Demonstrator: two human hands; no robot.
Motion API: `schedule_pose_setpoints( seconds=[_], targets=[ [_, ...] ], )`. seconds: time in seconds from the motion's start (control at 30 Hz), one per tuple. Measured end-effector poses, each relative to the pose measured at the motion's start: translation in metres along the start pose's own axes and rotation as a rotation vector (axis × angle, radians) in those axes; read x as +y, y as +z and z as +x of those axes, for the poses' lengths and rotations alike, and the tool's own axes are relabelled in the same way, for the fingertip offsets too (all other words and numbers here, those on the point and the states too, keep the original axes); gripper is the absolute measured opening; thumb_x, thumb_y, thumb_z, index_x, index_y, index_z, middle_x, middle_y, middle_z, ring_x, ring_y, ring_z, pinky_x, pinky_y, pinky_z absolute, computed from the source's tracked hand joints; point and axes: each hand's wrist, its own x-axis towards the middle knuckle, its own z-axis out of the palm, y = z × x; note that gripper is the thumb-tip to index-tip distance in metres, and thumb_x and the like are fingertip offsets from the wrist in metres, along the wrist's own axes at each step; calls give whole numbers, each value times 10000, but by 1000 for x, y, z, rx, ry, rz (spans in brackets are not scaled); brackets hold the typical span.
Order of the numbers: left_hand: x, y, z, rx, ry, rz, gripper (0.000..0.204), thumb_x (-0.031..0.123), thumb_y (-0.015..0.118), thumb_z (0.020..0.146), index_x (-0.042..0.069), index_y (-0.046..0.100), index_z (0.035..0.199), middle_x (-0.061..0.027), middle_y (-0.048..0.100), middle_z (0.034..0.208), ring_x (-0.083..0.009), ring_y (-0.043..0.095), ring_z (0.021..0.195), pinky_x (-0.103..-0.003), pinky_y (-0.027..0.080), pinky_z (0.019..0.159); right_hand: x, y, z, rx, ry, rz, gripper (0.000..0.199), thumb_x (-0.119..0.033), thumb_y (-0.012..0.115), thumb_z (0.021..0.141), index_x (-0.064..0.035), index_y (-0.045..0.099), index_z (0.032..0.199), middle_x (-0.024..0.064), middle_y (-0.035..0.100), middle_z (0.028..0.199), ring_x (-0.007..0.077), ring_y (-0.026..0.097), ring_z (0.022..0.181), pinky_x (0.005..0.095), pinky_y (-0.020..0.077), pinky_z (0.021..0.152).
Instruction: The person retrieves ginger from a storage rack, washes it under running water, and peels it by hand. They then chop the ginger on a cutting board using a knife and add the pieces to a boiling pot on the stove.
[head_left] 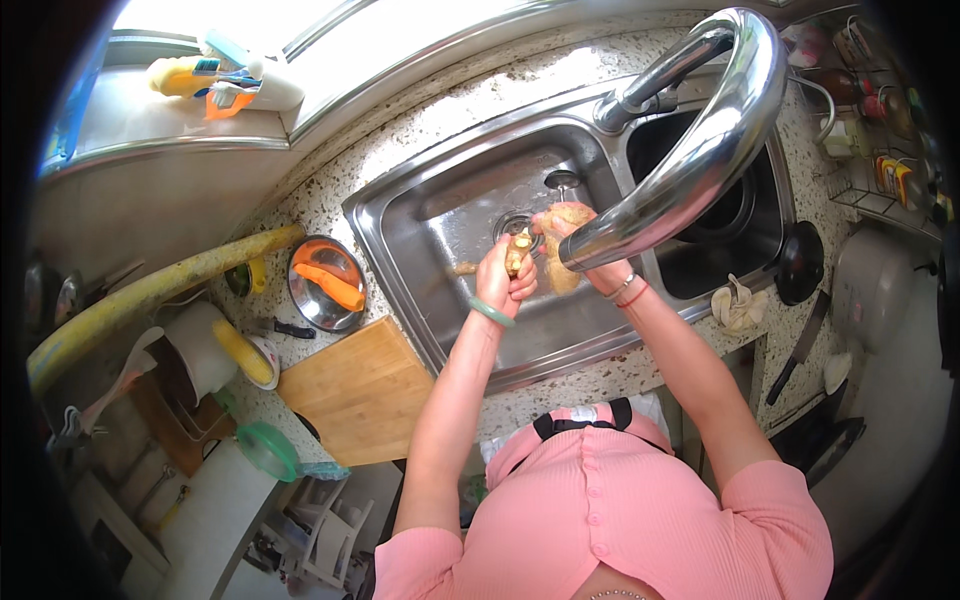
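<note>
Over the large steel sink basin (410, 215), my left hand (494, 275) is closed around a knobbly piece of ginger (518, 250) with pale cut spots. My right hand (604, 277) reaches in from the other side, its fingers curled close to the ginger; the chrome faucet (690, 170) hides part of it. Tan, potato-like lumps (564, 278) lie by and under its fingers; whether it grips one is unclear. Another small tan piece (463, 268) rests on the basin floor, left of my left hand.
Left of the sink, a steel bowl (312, 306) holds peeled carrots (330, 285), near a knife (292, 329) and a wooden cutting board (350, 385). On the right are a dark second basin (745, 215), a crumpled cloth (740, 305) and a black lid (801, 262).
</note>
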Motion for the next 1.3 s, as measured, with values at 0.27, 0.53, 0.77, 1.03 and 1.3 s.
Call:
schedule_pose_setpoints(
  seconds=[0.27, 0.53, 0.77, 1.03, 1.3],
  targets=[
    [-10, 12, 8, 199, 142, 227, 281, 343, 299, 1002, 115, 445, 930, -10, 407, 552, -68, 301, 345, -211, 206, 305, 10, 36, -4, 88, -373, -676, 210, -20, 577, 784, -8, 556, 993, 87, 625, 855, 143, 598, 798, 293, 477, 710],
    [-4, 8, 10, 230, 358, 489, 300, 409, 383, 980, 115, 415, 933, -14, 446, 600, -100, 428, 373, -237, 366, 315, 28, -2, 23, 204, -82, -42, 184, -105, 636, 851, -19, 544, 986, 84, 631, 897, 159, 617, 791, 294, 516, 723],
    [7, 1, 12, -22, 67, 230, 513, 493, 463, 927, 66, 497, 1209, -54, 610, 1097, -141, 615, 863, -352, 552, 708, -18, -2, -5, 154, -68, -153, 244, -88, 675, 832, -33, 555, 1037, 71, 639, 989, 147, 606, 918, 269, 492, 802],
    [8, 9, 12, 135, 28, 146, 525, 598, 396, 911, 99, 555, 952, -8, 573, 759, -90, 459, 542, -267, 475, 579, -24, -3, -14, 15, -184, -567, 214, -138, 691, 819, -50, 591, 987, 69, 608, 1102, 157, 557, 1013, 296, 439, 874],
    [-2, 26, 2, -2, -15, 460, 792, 788, 169, 814, 140, 611, 919, 29, 505, 625, -66, 416, 491, -219, 345, 431, -20, 36, -14, -112, -280, -794, 163, -138, 631, 788, -41, 596, 915, 83, 579, 934, 221, 538, 919, 352, 429, 831]
  ],
)
